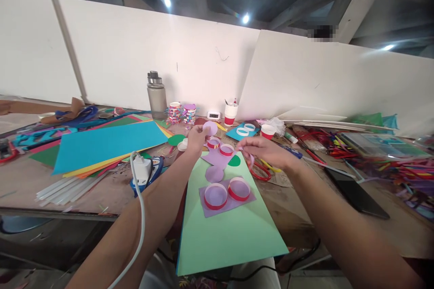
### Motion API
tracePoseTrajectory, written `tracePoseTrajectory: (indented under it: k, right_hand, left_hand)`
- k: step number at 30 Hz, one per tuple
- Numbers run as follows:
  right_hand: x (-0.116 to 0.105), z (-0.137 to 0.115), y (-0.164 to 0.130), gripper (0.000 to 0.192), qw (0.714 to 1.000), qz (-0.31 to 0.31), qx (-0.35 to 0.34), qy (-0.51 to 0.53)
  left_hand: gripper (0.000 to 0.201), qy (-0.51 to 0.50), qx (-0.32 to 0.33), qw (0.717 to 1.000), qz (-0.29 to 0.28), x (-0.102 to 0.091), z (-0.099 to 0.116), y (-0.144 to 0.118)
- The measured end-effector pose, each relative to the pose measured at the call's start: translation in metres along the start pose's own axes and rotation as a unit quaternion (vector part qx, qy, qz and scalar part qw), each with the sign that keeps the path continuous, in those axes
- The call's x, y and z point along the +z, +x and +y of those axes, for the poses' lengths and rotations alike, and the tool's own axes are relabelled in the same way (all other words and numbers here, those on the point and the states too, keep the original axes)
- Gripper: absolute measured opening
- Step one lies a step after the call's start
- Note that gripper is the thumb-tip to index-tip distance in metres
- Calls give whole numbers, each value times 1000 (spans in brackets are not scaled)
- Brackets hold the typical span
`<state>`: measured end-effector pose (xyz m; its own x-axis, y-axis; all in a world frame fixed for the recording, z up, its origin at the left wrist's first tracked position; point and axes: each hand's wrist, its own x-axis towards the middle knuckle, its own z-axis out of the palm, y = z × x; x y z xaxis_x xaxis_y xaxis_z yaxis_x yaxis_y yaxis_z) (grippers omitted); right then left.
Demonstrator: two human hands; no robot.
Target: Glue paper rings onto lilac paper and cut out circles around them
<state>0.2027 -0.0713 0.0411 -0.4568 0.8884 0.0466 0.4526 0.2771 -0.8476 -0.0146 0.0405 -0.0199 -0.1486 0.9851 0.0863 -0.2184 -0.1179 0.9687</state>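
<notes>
My left hand [197, 139] pinches a round lilac paper disc [210, 127] above the far end of a pale green sheet [233, 235]. In my right hand [262, 150] is a thin curled strip of lilac paper [251, 159], held between the fingers. Between the hands, two red-and-white cup rings [226, 149] stand on a lilac paper piece [219, 160]. Closer to me, a second pair of rings [216, 196] sits on a lilac rectangle [212, 213]. A loose lilac disc [214, 174] and a green disc [234, 160] lie on the sheet.
Red-handled scissors [261, 172] lie beside the sheet. Coloured paper [108, 146], glue sticks [68, 188] and a white plug with cable [140, 169] are on the left. A phone [356, 192] lies right. A bottle [157, 99], clock [213, 115] and paper cups [230, 114] stand behind.
</notes>
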Motion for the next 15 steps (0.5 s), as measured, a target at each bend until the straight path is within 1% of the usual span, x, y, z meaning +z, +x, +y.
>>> tracePoseTrajectory:
  k: [1, 2, 3, 4, 5, 7, 8, 9, 10, 11, 15]
  right_hand:
    - [-9, -3, -12, 32, 996, -84, 22, 23]
    - [-16, -6, -22, 39, 985, -166, 45, 30]
    - [-21, -8, -29, 44, 973, -218, 71, 25]
    - [-24, -8, -33, 47, 971, -222, 88, 4]
    - [-24, -8, -32, 47, 977, -186, 100, -26]
    - [-17, -5, -20, 44, 986, -66, 106, -111]
    - [-11, -3, -9, 40, 981, -11, 108, -162]
    - [-4, -1, 3, 37, 966, 30, 119, -227]
    - [3, 1, 16, 35, 945, 54, 140, -289]
    - [10, 3, 29, 35, 936, 62, 153, -309]
    - [31, 9, 71, 47, 917, 54, 187, -349]
  left_hand:
    - [17, -2, -1, 1000, -2, 0, 0, -1]
    - [17, -5, -2, 1000, -4, 0, 1, -1]
    - [18, -7, -3, 1000, -5, 1, 1, -2]
    - [18, -10, -3, 1000, -6, 1, 1, -2]
    - [18, -12, -4, 1000, -7, 1, 2, -2]
    - [18, -16, -7, 1000, -5, 1, 3, -2]
    - [18, -17, -9, 1000, -4, 1, 3, -2]
    - [18, -18, -11, 1000, -3, 1, 4, -2]
    - [18, -19, -13, 1000, -1, 1, 4, -2]
    - [18, -20, -14, 1000, 1, 0, 4, -2]
    - [23, -19, -16, 1000, 7, -2, 3, -1]
